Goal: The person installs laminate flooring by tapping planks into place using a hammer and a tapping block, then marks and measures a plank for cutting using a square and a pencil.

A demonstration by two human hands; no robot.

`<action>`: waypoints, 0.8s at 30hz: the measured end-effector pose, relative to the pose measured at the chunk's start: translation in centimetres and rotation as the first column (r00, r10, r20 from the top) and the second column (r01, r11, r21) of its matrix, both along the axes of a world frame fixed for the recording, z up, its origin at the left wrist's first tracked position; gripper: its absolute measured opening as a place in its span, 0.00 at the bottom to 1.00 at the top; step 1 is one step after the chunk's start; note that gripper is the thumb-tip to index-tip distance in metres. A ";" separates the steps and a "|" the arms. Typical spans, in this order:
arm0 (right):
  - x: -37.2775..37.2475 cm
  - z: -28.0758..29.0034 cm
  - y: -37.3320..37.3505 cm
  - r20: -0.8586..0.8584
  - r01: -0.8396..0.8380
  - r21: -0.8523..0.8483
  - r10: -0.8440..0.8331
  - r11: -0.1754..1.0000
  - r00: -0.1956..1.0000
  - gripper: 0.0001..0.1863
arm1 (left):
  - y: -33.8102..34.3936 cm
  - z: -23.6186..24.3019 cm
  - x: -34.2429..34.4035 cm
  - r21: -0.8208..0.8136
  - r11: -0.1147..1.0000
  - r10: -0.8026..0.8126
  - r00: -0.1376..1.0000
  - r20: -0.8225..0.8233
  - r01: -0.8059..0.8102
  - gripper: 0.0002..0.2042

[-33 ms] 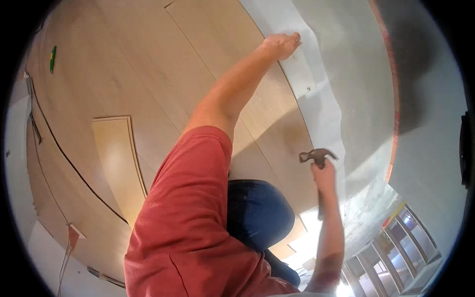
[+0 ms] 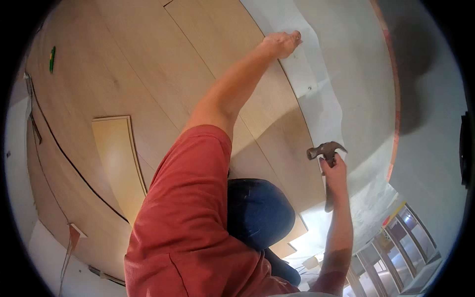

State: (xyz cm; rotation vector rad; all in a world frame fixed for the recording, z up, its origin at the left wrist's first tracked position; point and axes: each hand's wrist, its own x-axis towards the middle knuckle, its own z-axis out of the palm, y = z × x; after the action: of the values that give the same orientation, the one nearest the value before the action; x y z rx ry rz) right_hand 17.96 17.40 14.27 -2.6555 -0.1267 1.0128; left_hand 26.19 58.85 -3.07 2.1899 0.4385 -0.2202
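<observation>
My right hand grips a claw hammer high on its handle, just below the head. The head's striking face points left, toward the edge of the light wood floorboards, and the handle runs back along my wrist. Farther off, my left hand is closed at the outer edge of the boards, above the strip of white underlay. Whatever its fingers hold, if anything, is hidden. My blue-clad knee is on the boards between my arms.
Two loose planks lie stacked on the laid floor at the left. A green pen-like object and a black cable lie beyond them. Grey bare floor runs to the wall at right; a ladder-like frame is at lower right.
My right hand has moved the hammer to the right and slightly farther away, off the board edge. My left hand has stayed in place.
</observation>
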 end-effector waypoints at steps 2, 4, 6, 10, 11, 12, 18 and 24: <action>2.4 3.1 3.0 -0.039 -0.051 -0.107 0.047 0.993 0.998 0.16 | 0.2 0.6 0.0 -0.027 1.000 0.008 1.000 -0.020 -0.009 0.21; 5.6 2.2 1.3 0.126 -0.258 -0.254 0.296 0.932 0.947 0.16 | 0.4 -0.7 -0.2 0.034 0.999 -0.003 0.999 0.042 0.002 0.20; 8.6 2.3 2.7 0.167 -0.318 -0.432 0.421 0.844 0.891 0.18 | 0.6 -2.1 0.0 0.089 0.996 -0.041 0.993 0.112 0.031 0.20; 14.4 1.8 5.7 0.281 -0.424 -0.343 0.522 0.838 0.805 0.22 | 0.7 -2.3 0.2 0.149 0.987 -0.071 0.995 0.070 0.060 0.21; 15.7 1.9 5.9 0.323 -0.463 -0.252 0.525 0.850 0.787 0.23 | 0.8 -1.7 0.2 0.172 0.982 -0.093 0.993 0.079 0.078 0.21; 16.6 2.5 7.2 0.301 -0.431 -0.306 0.515 0.849 0.802 0.23 | 0.6 -1.2 -0.3 0.189 0.978 -0.108 0.991 0.082 0.091 0.21; 20.0 -1.7 10.8 0.356 -0.300 -0.524 0.525 0.797 0.773 0.28 | 0.3 -0.3 -1.0 0.321 0.931 -0.195 0.980 0.034 0.174 0.22; 19.0 0.8 15.3 0.168 -0.483 -0.569 0.669 0.666 0.724 0.29 | 0.9 0.2 -1.2 0.298 0.933 -0.210 0.978 -0.003 0.201 0.21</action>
State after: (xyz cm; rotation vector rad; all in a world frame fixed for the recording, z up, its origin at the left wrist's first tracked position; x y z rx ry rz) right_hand 36.94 32.69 15.09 -3.3603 -1.0141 0.7470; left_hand 24.97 59.77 -2.90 2.5350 0.2357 -0.2484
